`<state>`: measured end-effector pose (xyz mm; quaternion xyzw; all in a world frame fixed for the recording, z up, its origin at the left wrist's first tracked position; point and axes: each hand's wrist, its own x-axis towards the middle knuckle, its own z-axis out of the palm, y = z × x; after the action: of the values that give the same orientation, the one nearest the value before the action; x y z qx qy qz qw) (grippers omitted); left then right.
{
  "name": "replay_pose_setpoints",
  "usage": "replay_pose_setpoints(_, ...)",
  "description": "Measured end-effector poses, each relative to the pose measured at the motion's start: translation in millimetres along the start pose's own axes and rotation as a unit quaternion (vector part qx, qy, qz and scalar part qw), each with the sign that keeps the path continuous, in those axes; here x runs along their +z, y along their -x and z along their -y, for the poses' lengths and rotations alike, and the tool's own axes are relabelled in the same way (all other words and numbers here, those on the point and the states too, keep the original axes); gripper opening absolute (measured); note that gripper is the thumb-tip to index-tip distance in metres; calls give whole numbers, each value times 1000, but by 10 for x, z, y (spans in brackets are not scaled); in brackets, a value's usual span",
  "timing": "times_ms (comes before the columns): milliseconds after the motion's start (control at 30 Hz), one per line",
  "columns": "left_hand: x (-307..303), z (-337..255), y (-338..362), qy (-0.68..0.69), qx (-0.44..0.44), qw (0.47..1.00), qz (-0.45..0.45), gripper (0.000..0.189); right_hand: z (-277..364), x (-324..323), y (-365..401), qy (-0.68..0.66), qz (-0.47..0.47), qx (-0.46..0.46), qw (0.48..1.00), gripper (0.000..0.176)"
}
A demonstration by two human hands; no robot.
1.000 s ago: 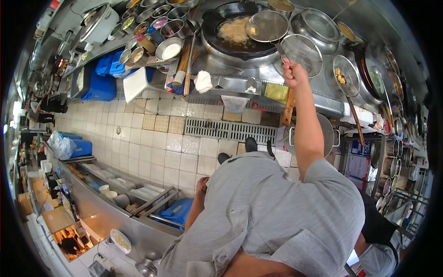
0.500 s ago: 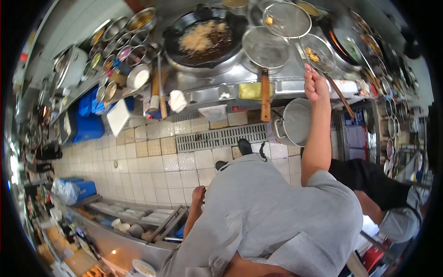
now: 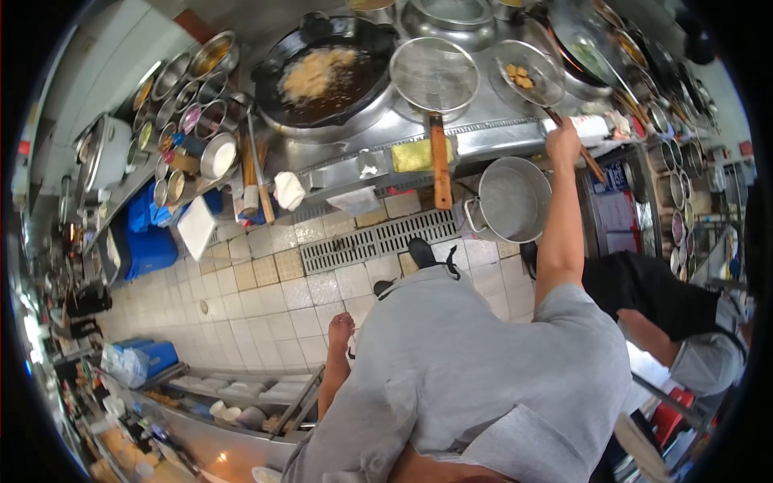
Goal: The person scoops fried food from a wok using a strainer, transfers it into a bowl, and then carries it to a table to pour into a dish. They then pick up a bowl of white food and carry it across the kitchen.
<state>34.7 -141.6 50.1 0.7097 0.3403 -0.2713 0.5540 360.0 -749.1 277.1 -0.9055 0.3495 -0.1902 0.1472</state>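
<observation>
1. head view: the right hand is wrapping fully round the wooden handle of a skimmer. its basket, carrying fried pieces, is lying just ahead of the fist on the wok side, with the handle slanting through the fist.
2. the left hand is hanging well apart from it; i cannot tell its grip.
3. the sheets beside the pot are showing print too small to read.

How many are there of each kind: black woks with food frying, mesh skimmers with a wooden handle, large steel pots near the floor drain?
black wok with food frying: 1
mesh skimmers with a wooden handle: 2
large steel pot: 1
Total: 4
</observation>
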Motion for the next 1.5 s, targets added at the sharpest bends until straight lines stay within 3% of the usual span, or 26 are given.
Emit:
replay_pose_setpoints(33,35,-105,85,79,-68,995,-11,21,96,-16,33,-23,-2,-4,1000,38)
replay_pose_setpoints(133,96,101,139,87,-62,993,-49,21,393,-12,145,-129,-27,-62,989,36)
replay_pose_setpoints(200,131,214,225,3,-44,998,-54,19,622,74,246,-220,-15,-98,970,35)
replay_pose_setpoints(233,136,263,278,-41,-35,997,-55,19,782,90,311,-296,48,-70,951,35)
replay_pose_setpoints(333,41,1086,34,-167,141,976,-16,23,1383,129,548,-496,232,20,837,36)
replay_pose_setpoints(433,161,1238,120,-131,79,984,-91,29,1920,297,721,-539,285,23,792,38)
replay_pose_setpoints(533,216,1219,277,-5,-39,996,-85,32,2240,641,674,-508,344,18,789,39)
replay_pose_setpoints(667,316,1302,363,34,-46,990,-130,31,2612,866,792,-445,363,11,819,35)
replay_pose_setpoints(767,403,1360,415,83,-43,985,-145,33,2704,1292,793,-532,479,115,689,28)
replay_pose_setpoints(933,523,1690,460,42,-24,991,-128,37,2923,1496,939,-559,577,162,573,20)
replay_pose_setpoints(1100,576,1899,604,166,30,976,-135,31,3000,1512,1021,-562,633,176,503,19)
replay_pose_setpoints(1133,572,1861,627,208,32,969,-128,31,2974,1508,1037,-557,641,168,500,19)
replay_pose_setpoints(1200,545,1804,614,136,33,978,-152,30,2914,1447,1050,-549,657,152,493,20)
replay_pose_setpoints(1333,505,1681,514,108,-34,979,-169,30,2767,1283,1042,-526,663,107,521,24)
replay_pose_setpoints(1500,450,1516,388,90,-19,982,-163,32,2565,1006,1104,-507,659,47,553,29)
